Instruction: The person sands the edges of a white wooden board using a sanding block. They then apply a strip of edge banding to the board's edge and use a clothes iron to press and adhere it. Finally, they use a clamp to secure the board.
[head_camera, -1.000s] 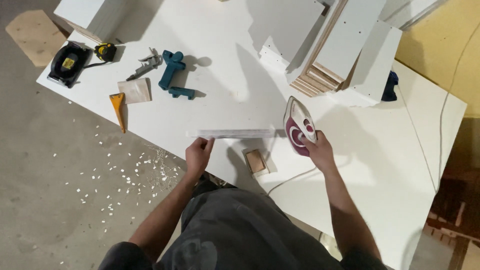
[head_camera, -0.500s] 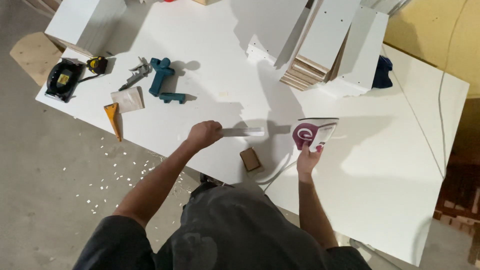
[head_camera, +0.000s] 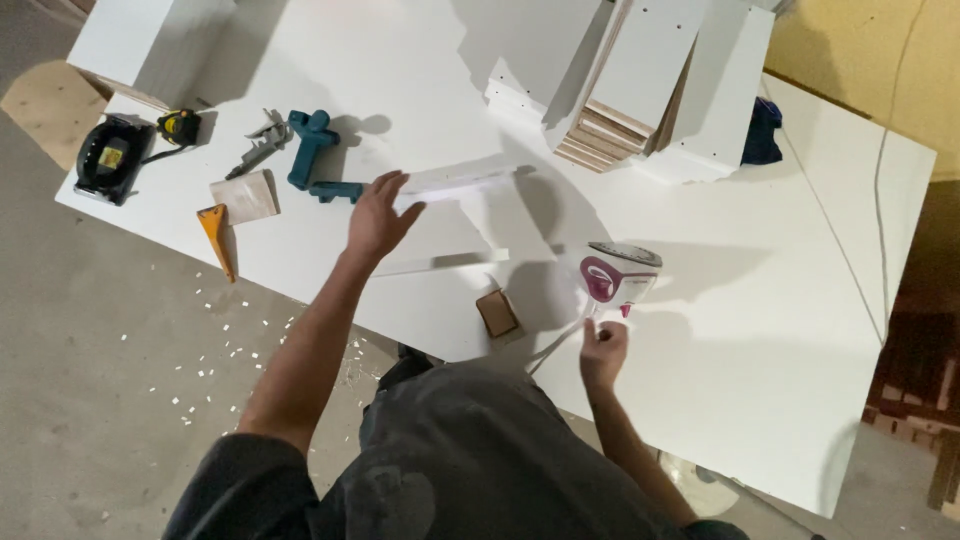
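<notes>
Left hand spread flat, fingers released, resting on the near end of a narrow white panel that lies tilted over the white desk; nothing grasped. Just below those fingers, a second thin white strip flat on the desk. Right hand low at the desk's near edge, fingers curled at the base of a purple-and-white clothes iron standing on its heel; whether pinching the cord or merely touching, cannot tell. Between the two hands, a small brown wooden block. Beyond the left fingers, a teal clamp, a pale sanding pad, an orange square, a tape measure and a black power tool. Beyond the right fingers, a stack of white boards leaning together. Judged from this: iron parked upright rather than pressed on an edge, panel only steadied, so edging work seemingly mid-way, with ironing of this piece apparently not under way.
</notes>
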